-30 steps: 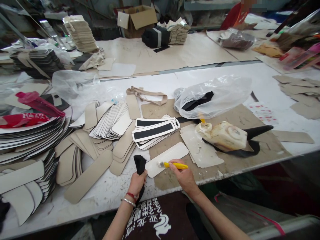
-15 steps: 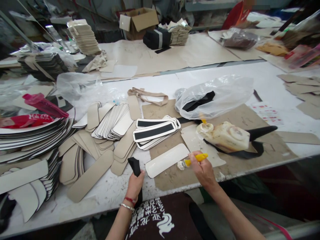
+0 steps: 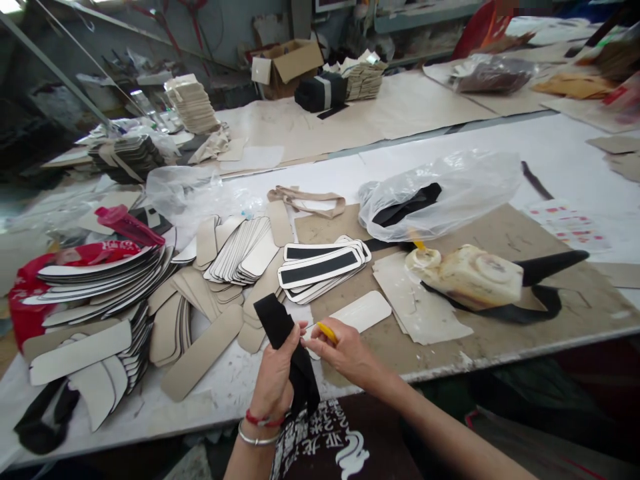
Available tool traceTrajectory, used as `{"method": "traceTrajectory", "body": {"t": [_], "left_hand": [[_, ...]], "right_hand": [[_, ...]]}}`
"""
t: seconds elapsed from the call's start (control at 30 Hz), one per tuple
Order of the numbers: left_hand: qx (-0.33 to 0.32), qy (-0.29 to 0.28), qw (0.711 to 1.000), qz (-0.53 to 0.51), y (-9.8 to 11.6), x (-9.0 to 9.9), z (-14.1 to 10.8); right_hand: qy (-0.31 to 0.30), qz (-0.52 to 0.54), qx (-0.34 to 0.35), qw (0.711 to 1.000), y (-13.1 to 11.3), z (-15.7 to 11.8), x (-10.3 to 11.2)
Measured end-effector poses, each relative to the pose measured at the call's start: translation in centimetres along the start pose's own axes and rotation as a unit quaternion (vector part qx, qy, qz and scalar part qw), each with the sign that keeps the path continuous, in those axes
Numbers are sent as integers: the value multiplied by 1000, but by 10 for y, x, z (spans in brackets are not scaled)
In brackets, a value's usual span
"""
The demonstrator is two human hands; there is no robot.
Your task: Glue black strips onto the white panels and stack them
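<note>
At a cluttered worktable [image 3: 560, 140], I hold a black strip [image 3: 273, 319] in my left hand [image 3: 274, 381], fingers wrapped around it, and a yellow-handled brush [image 3: 327, 332] in my curled right hand [image 3: 346, 352], before a white panel [image 3: 369, 311] on brown board [image 3: 515, 233].

Cardboard box [image 3: 299, 62] behind black bundle [image 3: 311, 95]

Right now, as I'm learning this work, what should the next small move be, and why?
Probably lower the black strip onto the white panel: the left hand holds the strip near it, the right hand grips a yellow handle close by, and the panel's visible part is bare, unlike the black-banded panels nearby.
</note>
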State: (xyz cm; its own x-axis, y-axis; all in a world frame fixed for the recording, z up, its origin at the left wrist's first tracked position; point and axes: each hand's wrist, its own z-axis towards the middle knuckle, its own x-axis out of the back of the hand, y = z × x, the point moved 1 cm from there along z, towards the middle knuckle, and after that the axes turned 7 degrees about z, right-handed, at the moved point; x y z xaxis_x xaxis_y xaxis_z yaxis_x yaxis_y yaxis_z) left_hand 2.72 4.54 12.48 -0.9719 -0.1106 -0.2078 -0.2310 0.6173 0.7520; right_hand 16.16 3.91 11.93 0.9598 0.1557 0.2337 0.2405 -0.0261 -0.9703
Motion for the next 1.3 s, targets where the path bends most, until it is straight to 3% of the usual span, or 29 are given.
{"method": "traceTrajectory", "body": {"t": [0.23,0.47,0.8,0.93,1.07,1.3], "left_hand": [[27,-21,998,-43,-7,-17,-9],[-22,56,998,-17,-17,-8,-7],[-3,30,999,22,-68,-4,-4],[1,102,995,24,-85,12,8],[6,177,982,72,-99,29,26],[36,140,978,148,-107,34,48]], "right_hand": [[7,43,-15,999,4,-2,-7],[-43,-68,-60,995,7,-11,18],[-91,-138,-86,982,35,-28,28],[-125,-254,-131,950,46,-30,46],[-171,-307,-141,926,53,-19,57],[-229,-340,-135,902,63,25,38]]}}
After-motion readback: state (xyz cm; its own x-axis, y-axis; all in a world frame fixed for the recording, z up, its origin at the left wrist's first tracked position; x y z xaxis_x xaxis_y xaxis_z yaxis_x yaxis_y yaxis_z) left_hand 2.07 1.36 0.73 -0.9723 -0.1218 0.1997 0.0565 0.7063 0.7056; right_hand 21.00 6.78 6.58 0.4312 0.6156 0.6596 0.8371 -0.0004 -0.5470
